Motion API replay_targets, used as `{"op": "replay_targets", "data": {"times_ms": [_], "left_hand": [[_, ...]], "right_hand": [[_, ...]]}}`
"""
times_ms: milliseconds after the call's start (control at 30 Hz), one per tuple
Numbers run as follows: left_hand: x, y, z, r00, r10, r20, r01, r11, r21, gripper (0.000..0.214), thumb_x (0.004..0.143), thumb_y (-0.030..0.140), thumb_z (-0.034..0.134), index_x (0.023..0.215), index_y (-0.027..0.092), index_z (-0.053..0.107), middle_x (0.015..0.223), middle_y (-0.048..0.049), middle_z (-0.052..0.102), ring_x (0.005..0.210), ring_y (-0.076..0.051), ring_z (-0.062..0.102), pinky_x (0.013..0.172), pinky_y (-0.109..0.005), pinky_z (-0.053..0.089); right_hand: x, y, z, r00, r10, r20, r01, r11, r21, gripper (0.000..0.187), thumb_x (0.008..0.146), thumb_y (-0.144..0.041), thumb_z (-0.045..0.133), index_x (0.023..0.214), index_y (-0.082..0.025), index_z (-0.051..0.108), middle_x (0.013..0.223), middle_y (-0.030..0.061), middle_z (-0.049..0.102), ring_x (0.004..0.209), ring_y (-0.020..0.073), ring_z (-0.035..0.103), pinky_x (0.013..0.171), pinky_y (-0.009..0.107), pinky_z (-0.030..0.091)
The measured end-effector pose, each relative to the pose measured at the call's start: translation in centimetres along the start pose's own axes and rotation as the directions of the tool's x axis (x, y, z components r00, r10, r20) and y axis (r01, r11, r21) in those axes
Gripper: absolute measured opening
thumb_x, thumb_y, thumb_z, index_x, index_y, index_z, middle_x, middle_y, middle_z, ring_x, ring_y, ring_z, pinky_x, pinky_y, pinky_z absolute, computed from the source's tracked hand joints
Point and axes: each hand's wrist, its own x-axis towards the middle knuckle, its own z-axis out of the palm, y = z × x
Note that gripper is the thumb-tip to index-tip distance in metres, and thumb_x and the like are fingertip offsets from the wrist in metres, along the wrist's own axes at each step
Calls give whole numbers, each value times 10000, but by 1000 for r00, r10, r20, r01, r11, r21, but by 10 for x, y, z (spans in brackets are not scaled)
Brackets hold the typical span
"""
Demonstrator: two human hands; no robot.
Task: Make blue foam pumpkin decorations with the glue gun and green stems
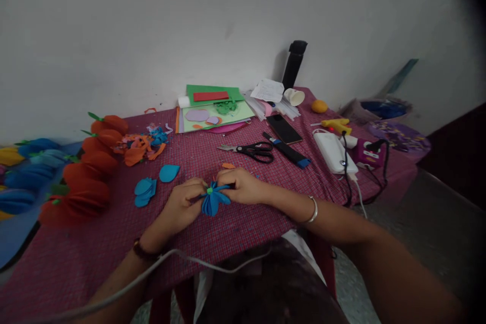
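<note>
Between my two hands is a blue paper pumpkin (211, 203) with fanned petals and a small green centre. My left hand (182, 205) pinches its left side with thumb and fingers. On its right side my right hand (241, 186) grips a blue petal the same way. Left of the hands lie a single blue teardrop cutout (169, 173) and a small pile of blue cutouts (145, 192). Beyond the right hand rest black-handled scissors (253, 151), blades pointing left. A small orange scrap (228, 165) lies just past the right fingers.
Orange paper pumpkins (91, 167) line the left, near paper scraps (138, 148). Coloured sheets (243, 106) lie at the back. A phone (284, 129), yellow glue gun (337, 125), white power bank (334, 152) and purple adapter (370, 154) with cables stand right. A black bottle (294, 65) stands behind.
</note>
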Motion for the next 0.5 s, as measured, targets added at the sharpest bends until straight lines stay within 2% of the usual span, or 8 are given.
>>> {"op": "replay_targets", "data": {"times_ms": [67,133,200,267,300,367,433,500], "left_hand": [[0,0,0,1000,-3,15,2,1000,6,221,847,129,502,646,173,582,692,-19,600,677,-131,581,610,-239,450],[0,-1,-3,1000,3,-1,-3,1000,19,182,848,135,515,705,178,619,788,-38,642,762,-146,615,672,-258,485],[0,-1,-7,996,1,-93,5,998,57,116,839,149,557,855,195,662,1013,-68,663,959,-182,624,828,-318,502],[-2,0,-13,967,-16,-253,38,996,85,194,823,162,603,1001,220,656,1185,-81,611,1113,-214,574,958,-389,459],[-3,0,-16,942,-30,-333,56,996,69,210,821,167,614,1021,224,648,1188,-79,599,1125,-217,563,973,-402,449],[-5,2,-20,903,-71,-424,69,997,-20,134,835,175,604,957,215,641,1051,-58,614,1019,-192,588,903,-365,480],[-6,3,-20,910,-112,-398,68,990,-124,51,855,178,579,851,200,625,878,-28,605,855,-157,594,777,-301,494],[-5,5,-18,942,-139,-306,83,978,-189,80,857,179,576,784,190,607,775,-7,588,745,-135,574,694,-267,475]], "right_hand": [[0,1,-1,1000,1,12,-1,1000,-3,206,829,-106,578,641,-165,519,659,-31,499,648,107,491,674,229,385],[1,2,-2,1000,-4,-12,4,1000,-12,206,837,-116,581,643,-165,531,658,-28,508,656,112,498,688,235,396],[1,3,-3,998,-1,-69,2,1000,13,211,854,-134,574,648,-164,544,661,-20,512,661,116,505,676,234,406],[2,4,-4,992,25,-126,-19,999,50,218,871,-154,564,653,-159,555,682,-8,521,669,118,519,658,228,417],[2,4,-5,989,39,-146,-31,998,62,224,877,-164,561,653,-157,559,693,-3,526,673,118,526,653,227,423],[3,6,-5,983,53,-177,-42,997,67,233,886,-188,561,656,-154,564,712,5,539,683,118,535,663,228,435],[3,7,-5,977,38,-211,-23,997,73,239,891,-214,562,660,-154,566,724,11,548,694,119,541,677,231,445],[3,8,-5,971,16,-239,4,996,86,240,895,-243,562,672,-155,574,737,19,558,713,123,550,693,237,452]]}}
